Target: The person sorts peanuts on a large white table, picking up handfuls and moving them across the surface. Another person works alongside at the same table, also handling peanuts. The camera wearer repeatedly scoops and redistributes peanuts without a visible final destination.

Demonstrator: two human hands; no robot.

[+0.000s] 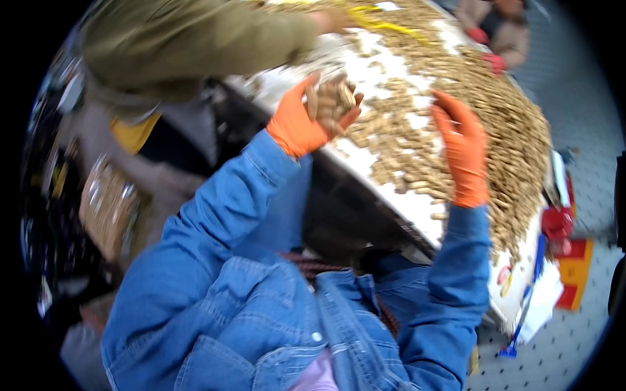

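Observation:
Peanuts in their shells [513, 141] lie thickly over a white tabletop [342, 154], piled deepest towards its right side. My left hand [305, 117], in an orange glove with bare fingertips, is turned palm up at the near edge and holds a small heap of brown, elongated pieces [332, 100] that look like unshelled peanuts. In a matching orange glove, my right hand [459, 146] is over the peanuts, its fingers bent and slightly apart. Its fingertips are partly hidden, and nothing held shows in it.
A co-worker's olive sleeve [195, 41] reaches across the table at upper left, near yellow strips [386, 24]. Another person with red gloves [494, 63] is at the far side. A blue-handled tool [525, 298] and a red object [557, 222] lie at the right edge.

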